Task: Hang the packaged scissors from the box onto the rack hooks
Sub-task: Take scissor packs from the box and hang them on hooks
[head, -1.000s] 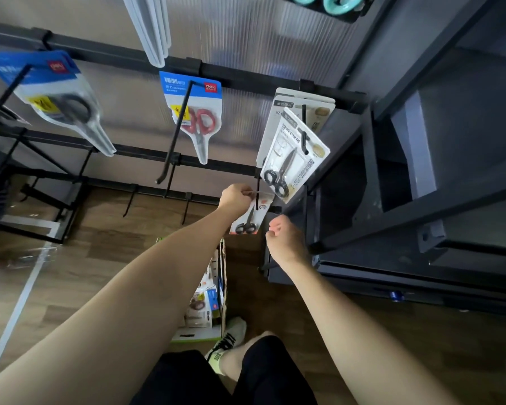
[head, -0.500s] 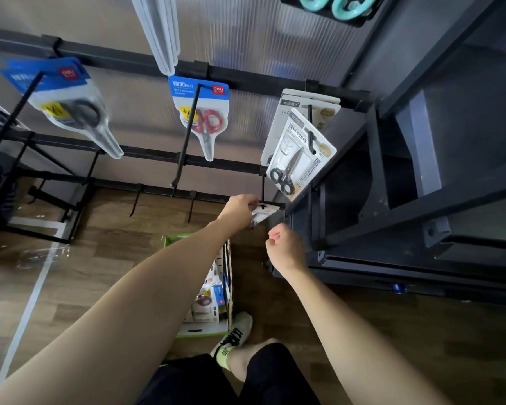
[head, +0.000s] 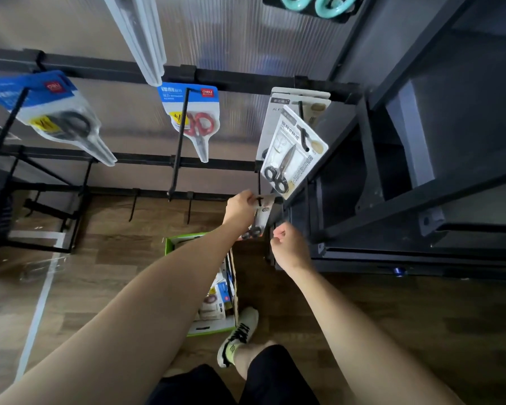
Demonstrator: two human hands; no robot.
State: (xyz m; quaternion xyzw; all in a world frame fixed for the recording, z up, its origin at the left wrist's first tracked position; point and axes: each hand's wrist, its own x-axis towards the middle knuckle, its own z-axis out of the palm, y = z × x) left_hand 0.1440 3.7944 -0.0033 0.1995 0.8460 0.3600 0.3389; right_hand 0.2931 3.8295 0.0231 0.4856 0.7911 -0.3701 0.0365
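White-carded packaged scissors (head: 260,218) hang at a low rack hook (head: 259,194) near the rack's right end, their top pinched by the left hand (head: 240,206) fingers. Right hand (head: 289,247) beside it is curled, gripping nothing. Green-rimmed box (head: 216,290) sits on the floor below.

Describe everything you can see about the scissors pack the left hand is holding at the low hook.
The scissors pack is a pale card, apparently under clear plastic, with small black-handled scissors, handles at the bottom. It hangs roughly upright at the tip of a low black hook on the rack's right end, above the box. The left hand pinches its top edge; the right hand, just below, doesn't touch it.
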